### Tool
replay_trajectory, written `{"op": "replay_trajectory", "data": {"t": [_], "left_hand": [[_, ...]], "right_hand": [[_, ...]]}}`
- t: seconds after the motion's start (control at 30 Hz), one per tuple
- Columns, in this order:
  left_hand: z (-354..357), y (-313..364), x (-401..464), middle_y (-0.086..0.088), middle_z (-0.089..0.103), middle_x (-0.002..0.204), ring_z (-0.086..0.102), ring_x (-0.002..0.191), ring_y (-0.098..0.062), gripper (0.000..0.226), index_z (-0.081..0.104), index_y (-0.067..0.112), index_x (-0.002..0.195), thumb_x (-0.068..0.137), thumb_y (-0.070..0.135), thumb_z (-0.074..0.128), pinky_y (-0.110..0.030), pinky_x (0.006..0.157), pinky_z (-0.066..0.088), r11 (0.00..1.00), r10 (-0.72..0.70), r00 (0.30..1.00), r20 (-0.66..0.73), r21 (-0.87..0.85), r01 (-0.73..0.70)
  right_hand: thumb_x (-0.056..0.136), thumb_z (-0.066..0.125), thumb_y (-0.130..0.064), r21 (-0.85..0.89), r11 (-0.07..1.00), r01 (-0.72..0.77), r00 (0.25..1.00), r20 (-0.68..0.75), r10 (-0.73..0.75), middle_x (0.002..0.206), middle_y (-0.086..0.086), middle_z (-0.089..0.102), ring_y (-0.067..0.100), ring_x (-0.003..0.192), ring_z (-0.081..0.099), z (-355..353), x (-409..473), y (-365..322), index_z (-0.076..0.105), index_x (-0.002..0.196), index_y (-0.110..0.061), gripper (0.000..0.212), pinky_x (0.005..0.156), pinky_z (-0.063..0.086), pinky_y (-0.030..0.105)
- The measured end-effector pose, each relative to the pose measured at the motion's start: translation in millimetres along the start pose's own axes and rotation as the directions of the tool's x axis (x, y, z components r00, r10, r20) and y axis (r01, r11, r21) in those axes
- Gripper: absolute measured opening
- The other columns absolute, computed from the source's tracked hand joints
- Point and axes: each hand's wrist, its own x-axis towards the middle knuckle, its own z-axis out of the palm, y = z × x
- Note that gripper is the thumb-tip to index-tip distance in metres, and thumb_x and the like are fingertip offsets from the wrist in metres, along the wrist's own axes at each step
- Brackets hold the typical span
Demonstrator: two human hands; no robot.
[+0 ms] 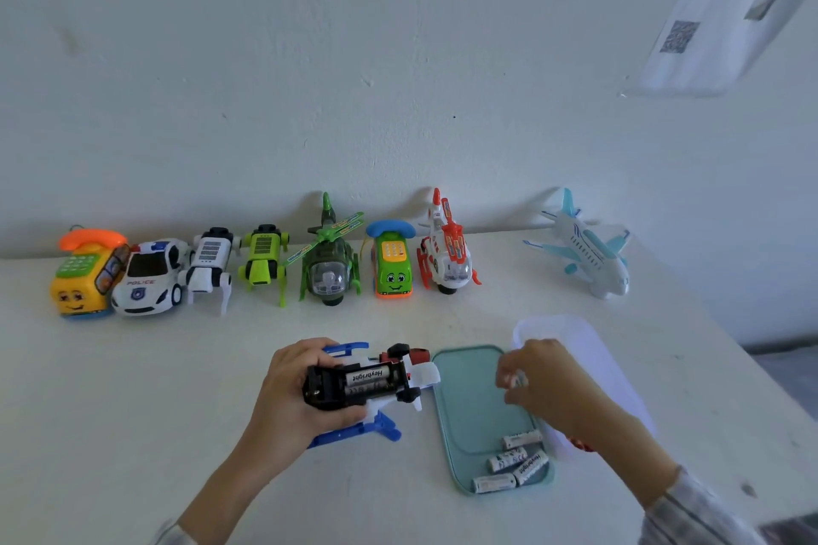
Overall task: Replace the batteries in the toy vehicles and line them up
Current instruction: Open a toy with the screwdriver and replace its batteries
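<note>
The left hand (297,385) grips an upturned blue-and-white toy helicopter (367,385) near the table's front, its open battery bay showing batteries labelled Heybright; the fingers hide much of the body. The right hand (538,376) pinches a small battery (518,380), mostly hidden by the fingers, over a teal tray (469,403). Four loose batteries (515,462) lie at the tray's near end. A blurred white container (575,341) sits partly behind the right hand. Eight toys (327,261) line the far edge by the wall.
</note>
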Motion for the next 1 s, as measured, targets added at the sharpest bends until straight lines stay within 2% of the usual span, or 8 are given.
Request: {"op": "replay_trajectory", "data": {"t": [0.1,0.4,0.5,0.63,0.7,0.8,0.9,1.0], "left_hand": [[0,2,1,0.023,0.056,0.112,0.042,0.112,0.006,0.060,0.060,0.044,0.090,0.036,0.063,0.078,-0.016,0.090,0.034,1.000,0.010,1.000,-0.002,0.005,-0.010],[1,0,-1,0.021,0.056,0.113,0.041,0.111,0.007,0.059,0.060,0.044,0.089,0.036,0.062,0.079,-0.019,0.090,0.035,1.000,0.007,1.000,0.000,0.008,-0.007],[1,0,-2,0.022,0.056,0.112,0.041,0.111,0.007,0.064,0.060,0.045,0.089,0.033,0.070,0.078,-0.017,0.090,0.034,1.000,0.000,1.000,0.000,-0.002,0.000],[2,0,-1,0.030,0.056,0.111,0.041,0.112,0.006,0.059,0.060,0.043,0.089,0.037,0.060,0.082,-0.019,0.091,0.035,1.000,-0.012,1.000,-0.002,-0.006,0.012],[2,-1,-2,0.033,0.051,0.115,0.041,0.113,0.005,0.060,0.060,0.043,0.091,0.037,0.058,0.082,-0.018,0.091,0.035,1.000,-0.010,1.000,-0.002,-0.008,0.010],[2,-1,-2,0.035,0.049,0.116,0.041,0.114,0.006,0.061,0.060,0.045,0.093,0.037,0.058,0.082,-0.018,0.092,0.035,1.000,-0.009,1.000,-0.005,-0.015,0.009],[1,0,-2,0.036,0.049,0.116,0.040,0.114,0.007,0.061,0.060,0.046,0.093,0.037,0.058,0.082,-0.017,0.092,0.035,1.000,-0.013,1.000,-0.009,-0.026,0.013],[1,0,-2,0.034,0.050,0.115,0.040,0.114,0.007,0.062,0.059,0.045,0.093,0.037,0.058,0.082,-0.014,0.091,0.034,0.999,-0.019,1.000,-0.008,-0.030,0.019]], "right_hand": [[0.088,0.062,-0.014,-0.223,0.975,0.020,0.983,0.184,0.022,0.085,-0.019,0.054,0.004,0.080,0.036,8,-19,4,0.065,0.108,-0.029,0.026,0.079,0.020,0.020],[0.091,0.046,0.001,-0.332,0.938,0.101,0.987,0.154,-0.052,0.082,-0.008,0.051,0.014,0.089,0.043,40,-21,7,0.049,0.130,-0.028,0.049,0.100,0.022,0.027],[0.096,0.047,-0.014,-0.185,0.979,0.089,0.989,0.129,-0.065,0.077,-0.013,0.049,0.012,0.086,0.052,40,-13,9,0.049,0.129,-0.032,0.038,0.101,0.027,0.027],[0.094,0.053,-0.017,0.218,0.976,0.014,1.000,0.022,-0.019,0.082,-0.010,0.057,0.004,0.062,0.051,30,-1,3,0.057,0.117,-0.030,0.027,0.063,0.044,0.016],[0.090,0.059,-0.010,0.480,0.877,-0.021,1.000,0.004,0.022,0.077,-0.003,0.060,0.005,0.056,0.050,24,5,-5,0.057,0.106,-0.025,0.022,0.055,0.044,0.018],[0.084,0.065,0.002,0.841,0.541,-0.010,0.998,-0.025,0.057,0.070,0.008,0.062,0.018,0.056,0.055,20,14,-21,0.056,0.098,-0.008,0.019,0.057,0.046,0.028],[0.081,0.067,0.007,0.962,0.271,0.026,0.993,-0.057,0.108,0.065,0.015,0.063,0.024,0.053,0.050,21,21,-37,0.053,0.091,0.002,0.018,0.054,0.044,0.031],[0.084,0.065,0.004,0.983,0.166,0.079,0.981,-0.106,0.162,0.072,0.025,0.067,0.022,0.049,0.046,22,25,-56,0.052,0.085,0.004,0.013,0.049,0.039,0.027]]}}
